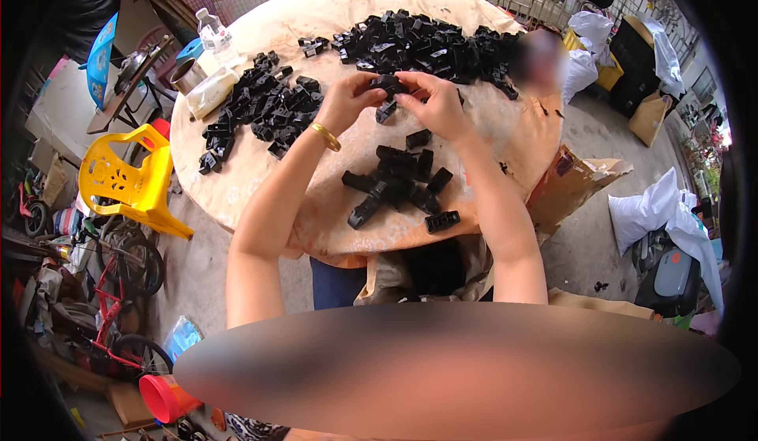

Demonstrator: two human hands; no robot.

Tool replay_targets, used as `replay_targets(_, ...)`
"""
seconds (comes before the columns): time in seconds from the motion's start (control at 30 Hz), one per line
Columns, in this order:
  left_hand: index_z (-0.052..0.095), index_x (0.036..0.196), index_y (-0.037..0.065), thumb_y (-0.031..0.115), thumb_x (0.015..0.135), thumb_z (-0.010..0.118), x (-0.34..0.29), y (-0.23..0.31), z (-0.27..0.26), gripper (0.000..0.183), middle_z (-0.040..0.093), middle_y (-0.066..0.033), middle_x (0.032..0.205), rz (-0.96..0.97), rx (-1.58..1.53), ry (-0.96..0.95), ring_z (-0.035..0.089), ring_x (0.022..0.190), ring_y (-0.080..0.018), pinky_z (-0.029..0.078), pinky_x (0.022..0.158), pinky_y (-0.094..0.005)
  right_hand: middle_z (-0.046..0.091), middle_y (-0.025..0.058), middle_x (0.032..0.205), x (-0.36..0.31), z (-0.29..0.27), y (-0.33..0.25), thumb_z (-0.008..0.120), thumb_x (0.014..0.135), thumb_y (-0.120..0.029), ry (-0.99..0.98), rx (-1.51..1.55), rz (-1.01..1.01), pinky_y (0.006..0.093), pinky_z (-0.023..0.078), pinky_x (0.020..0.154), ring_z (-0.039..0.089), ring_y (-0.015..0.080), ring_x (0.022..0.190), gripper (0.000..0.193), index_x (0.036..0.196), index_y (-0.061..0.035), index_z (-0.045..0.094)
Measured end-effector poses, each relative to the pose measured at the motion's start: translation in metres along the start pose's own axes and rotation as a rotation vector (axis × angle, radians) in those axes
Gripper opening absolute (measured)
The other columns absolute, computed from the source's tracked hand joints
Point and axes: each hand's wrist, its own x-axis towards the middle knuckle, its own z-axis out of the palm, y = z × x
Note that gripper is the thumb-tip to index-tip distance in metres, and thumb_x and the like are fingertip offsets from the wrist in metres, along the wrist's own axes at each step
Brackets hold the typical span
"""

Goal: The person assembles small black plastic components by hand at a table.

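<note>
Over the middle of the round table, both my hands hold one small black plastic part (387, 84) between them. My left hand (346, 103), with a gold bangle at the wrist, pinches its left side. On the other side the fingers of my right hand (434, 103) close on it. Just below my hands lies another black piece. Nearer to me sits a small loose heap of black plastic parts (399, 176). A large pile of similar parts (426, 46) spreads beyond my hands, and a second pile (268, 105) lies to the left.
The pale cloth-covered table (260, 184) carries a clear plastic bottle (215, 34), a metal can (187, 75) and a pale packet (212, 93) at its left edge. A yellow chair (134, 176) stands left. Torn cardboard (572, 184) and white sacks (647, 212) are on the right.
</note>
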Motion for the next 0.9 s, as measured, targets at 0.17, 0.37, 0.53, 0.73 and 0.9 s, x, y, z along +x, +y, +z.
replay_targets(0.17, 0.052, 0.104, -0.004, 0.001, 0.08, 0.057, -0.003, 0.009, 0.002, 0.025, 0.06, -0.0059, 0.091, 0.02, 0.21, -0.016, 0.057, 0.08, -0.0099, 0.049, 0.073, -0.0223, 0.063, 0.0122, 0.087, -0.001, -0.001, 0.003, 0.065, 0.069, -0.002, 0.012, -0.042, -0.038, 0.0239, 0.05, 0.062, 0.062, 0.0148, 0.072, 0.03, 0.099, 0.0005, 0.059)
replay_targets(0.37, 0.051, 0.109, -0.004, 0.002, 0.08, 0.058, -0.006, 0.013, 0.003, 0.03, 0.06, -0.0057, 0.091, 0.058, 0.235, -0.014, 0.057, 0.082, -0.0091, 0.048, 0.074, -0.0218, 0.062, 0.0113, 0.084, -0.001, 0.007, -0.004, 0.065, 0.066, -0.001, 0.099, -0.293, -0.236, 0.0301, 0.048, 0.066, 0.06, 0.0227, 0.073, 0.029, 0.095, -0.0013, 0.061)
replay_targets(0.53, 0.049, 0.113, -0.003, 0.005, 0.08, 0.059, -0.01, 0.006, 0.009, 0.035, 0.058, -0.0056, 0.093, -0.077, -0.041, 0.066, 0.057, 0.084, -0.0105, 0.048, 0.076, -0.0228, 0.058, 0.0073, 0.081, -0.002, 0.017, -0.005, 0.066, 0.062, -0.002, 0.144, -0.501, -0.435, 0.0328, 0.045, 0.069, 0.054, 0.0252, 0.078, 0.031, 0.092, -0.0039, 0.061)
replay_targets(0.73, 0.049, 0.112, -0.004, 0.003, 0.076, 0.063, -0.012, 0.012, 0.011, 0.039, 0.057, -0.0056, 0.094, -0.079, -0.336, 0.057, 0.056, 0.082, -0.0109, 0.048, 0.076, -0.0234, 0.059, 0.003, 0.092, 0.0, 0.011, 0.004, 0.069, 0.065, -0.004, 0.059, -0.134, -0.194, 0.03, 0.046, 0.07, 0.055, 0.0172, 0.086, 0.039, 0.102, -0.0046, 0.059)
replay_targets(0.9, 0.046, 0.115, -0.001, 0.002, 0.079, 0.058, -0.011, 0.013, 0.011, 0.038, 0.056, -0.006, 0.1, 0.055, -0.252, -0.089, 0.055, 0.091, -0.0106, 0.046, 0.082, -0.0237, 0.057, 0.0084, 0.106, 0.002, 0.008, 0.012, 0.068, 0.07, -0.003, -0.071, 0.585, 0.198, 0.0241, 0.047, 0.077, 0.053, 0.0102, 0.095, 0.04, 0.108, 0.0017, 0.055)
